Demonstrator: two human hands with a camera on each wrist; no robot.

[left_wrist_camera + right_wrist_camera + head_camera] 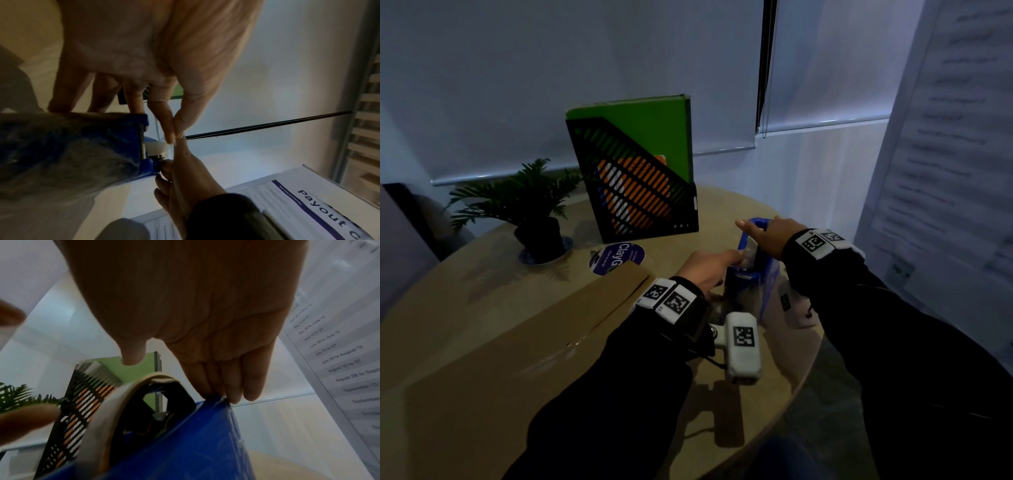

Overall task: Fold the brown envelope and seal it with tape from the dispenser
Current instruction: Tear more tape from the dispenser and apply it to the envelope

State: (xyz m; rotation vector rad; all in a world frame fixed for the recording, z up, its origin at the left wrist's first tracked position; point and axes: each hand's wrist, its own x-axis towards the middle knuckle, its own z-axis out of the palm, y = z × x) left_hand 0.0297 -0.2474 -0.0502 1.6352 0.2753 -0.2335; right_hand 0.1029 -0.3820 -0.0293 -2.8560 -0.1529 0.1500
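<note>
The large brown envelope (517, 342) lies flat on the round wooden table (784, 387), under my left forearm. To its right stands the blue tape dispenser (743, 281) (82, 146) (185, 443), its tape roll (111, 410) showing in the right wrist view. My left hand (732, 256) (173, 134) reaches to the dispenser's top, and its thumb and forefinger pinch the clear tape end by the cutter. My right hand (763, 233) (222, 392) holds the dispenser from above, fingers hooked over its far edge.
A black slotted file holder (640, 192) with a green folder stands behind the dispenser. A potted plant (534, 205) sits at the back left, with a round purple sticker (616, 258) in front. A printed sheet (945, 171) hangs at the right. The table's edge runs close on the right.
</note>
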